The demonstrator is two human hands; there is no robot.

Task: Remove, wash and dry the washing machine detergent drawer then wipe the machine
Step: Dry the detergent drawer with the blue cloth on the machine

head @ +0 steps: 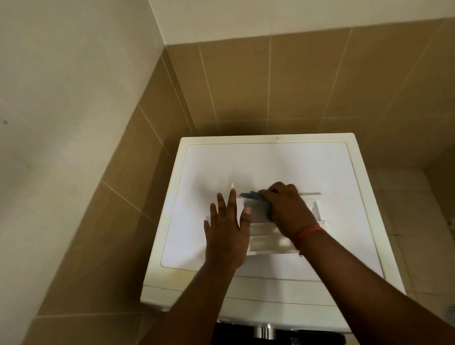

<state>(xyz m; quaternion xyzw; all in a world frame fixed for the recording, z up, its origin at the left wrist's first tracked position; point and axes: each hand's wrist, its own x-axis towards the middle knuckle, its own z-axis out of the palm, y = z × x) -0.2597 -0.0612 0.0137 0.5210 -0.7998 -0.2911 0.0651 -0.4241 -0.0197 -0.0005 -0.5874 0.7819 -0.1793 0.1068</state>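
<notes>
Right hand (285, 208) fingers curled, clamping a blue cloth (252, 196) against the drawer (271, 235). Left hand (227, 236) flat, fingers spread, touching the drawer's 9 o'clock edge. Drawer lying on top of the washer (214, 168), toward its 6 o'clock edge. Tiled wall (267, 79) at 12 o'clock.

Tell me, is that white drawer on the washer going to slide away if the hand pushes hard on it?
Probably a little. The drawer looks like smooth plastic lying on the washer top, which is smooth too. It looks hollow, so likely light. The left hand lies flat beside it, perhaps to steady it, while the right hand presses a cloth on it.
</notes>
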